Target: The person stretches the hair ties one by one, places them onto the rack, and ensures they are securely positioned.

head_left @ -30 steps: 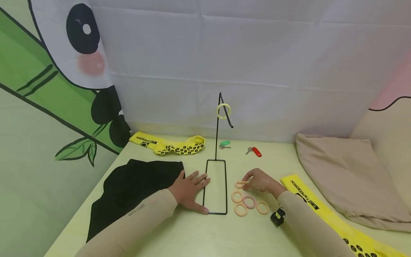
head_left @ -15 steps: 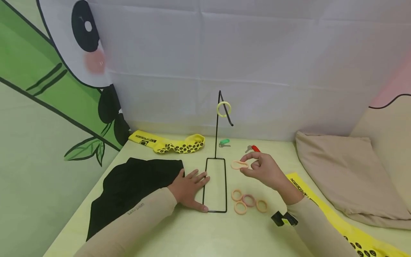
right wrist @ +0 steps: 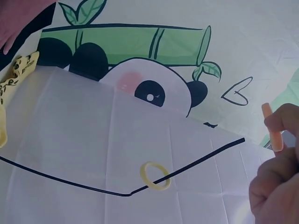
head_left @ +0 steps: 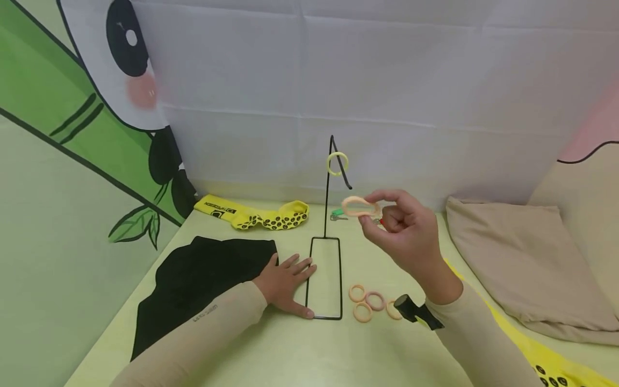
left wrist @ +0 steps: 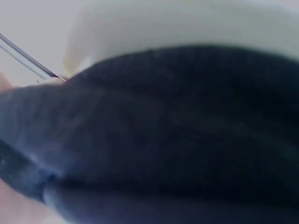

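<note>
- Near the person, the left hand (head_left: pixel 285 285) lies flat with straight fingers on the black wire stand's base (head_left: pixel 325 317), beside a black cloth (head_left: pixel 203 279).
- Four more hair ties (head_left: pixel 365 303) lie on the table (head_left: pixel 309 355).
- Higher up, the right hand (head_left: pixel 403 231) pinches a peach hair tie (head_left: pixel 359 206) just below the hook (head_left: pixel 340 166), where a yellow hair tie (head_left: pixel 336 164) hangs.
- The thin stand could tip if the hand bumps it. The soft tie could slip from the fingers or miss the hook.

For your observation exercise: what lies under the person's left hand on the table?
The left hand rests flat, fingers spread, on the yellow-green table, its fingertips touching the black wire stand's base. The black cloth lies beside its wrist. Whatever is beneath the palm is covered.
</note>
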The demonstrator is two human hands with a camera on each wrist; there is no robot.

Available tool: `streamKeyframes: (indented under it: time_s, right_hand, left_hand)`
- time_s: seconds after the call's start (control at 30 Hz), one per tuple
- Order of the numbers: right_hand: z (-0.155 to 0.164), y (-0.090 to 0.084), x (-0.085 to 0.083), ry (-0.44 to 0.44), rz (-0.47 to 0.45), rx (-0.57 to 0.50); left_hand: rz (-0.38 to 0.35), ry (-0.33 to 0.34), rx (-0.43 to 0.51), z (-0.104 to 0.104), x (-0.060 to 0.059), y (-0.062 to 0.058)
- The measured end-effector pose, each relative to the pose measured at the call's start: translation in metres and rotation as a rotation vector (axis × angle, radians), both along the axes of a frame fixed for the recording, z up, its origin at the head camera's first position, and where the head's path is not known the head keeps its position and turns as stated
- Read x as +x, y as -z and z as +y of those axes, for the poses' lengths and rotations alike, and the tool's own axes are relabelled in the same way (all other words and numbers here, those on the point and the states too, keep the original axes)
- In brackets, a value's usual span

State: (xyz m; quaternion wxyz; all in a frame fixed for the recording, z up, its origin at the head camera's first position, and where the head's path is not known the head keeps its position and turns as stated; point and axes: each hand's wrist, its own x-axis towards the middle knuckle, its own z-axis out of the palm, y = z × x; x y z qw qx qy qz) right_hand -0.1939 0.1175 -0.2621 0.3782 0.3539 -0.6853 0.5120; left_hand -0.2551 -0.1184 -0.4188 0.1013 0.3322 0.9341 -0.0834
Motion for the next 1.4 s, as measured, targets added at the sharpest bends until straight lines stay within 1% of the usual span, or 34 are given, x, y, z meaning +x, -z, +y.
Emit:
streamKeyframes:
  time_s: [0.1, 0.2, 0.33, 0.43, 0.53, 0.63, 0.73, 0.87, 0.9, 1.0, 1.13, 1.33, 1.4]
  right_hand:
    - [-0.004, -0.008, -0.011, 0.076, -0.005, 0.024]
    - [-0.006, -0.011, -0.022, 0.138, -0.056, 0.071]
    - [-0.006, -0.009, -0.029, 0.146, -0.138, 0.093]
    - [-0.005, -0.007, -0.030, 0.140, -0.160, 0.085]
    - [-0.004, -0.006, -0.029, 0.140, -0.161, 0.085]
    - [-0.001, -0.003, -0.028, 0.147, -0.176, 0.090]
    - [0.001, 0.004, -0.025, 0.159, -0.207, 0.100]
    - [0.004, 0.014, -0.019, 0.160, -0.273, 0.122]
    - [0.004, 0.016, -0.017, 0.158, -0.299, 0.129]
    - [0.008, 0.030, -0.017, 0.152, -0.372, 0.148]
    - [0.016, 0.056, -0.023, 0.130, -0.493, 0.171]
    - [0.027, 0.087, -0.026, 0.082, -0.787, 0.219]
    - [0.031, 0.097, -0.028, 0.071, -0.871, 0.242]
  left_hand:
    - [-0.004, 0.001, 0.010, 0.000, 0.000, 0.001]
    - [-0.008, 0.003, 0.021, 0.000, 0.001, 0.001]
    - [-0.011, 0.006, 0.026, 0.000, 0.002, 0.000]
    - [-0.006, 0.005, 0.021, -0.001, 0.002, -0.002]
    - [0.003, 0.007, 0.016, -0.001, 0.002, -0.003]
    - [0.007, 0.011, 0.017, -0.001, 0.002, -0.002]
    - [0.006, 0.012, 0.019, 0.000, 0.002, -0.001]
    - [0.008, 0.006, 0.013, 0.000, 0.003, -0.002]
    - [0.009, 0.006, 0.012, 0.000, 0.003, -0.002]
    - [0.010, 0.005, 0.020, 0.000, 0.003, -0.001]
    - [0.001, 0.006, 0.035, -0.001, 0.004, -0.001]
    - [0.002, 0.009, 0.043, -0.002, 0.003, 0.000]
    - [0.003, 0.010, 0.043, -0.002, 0.002, 0.000]
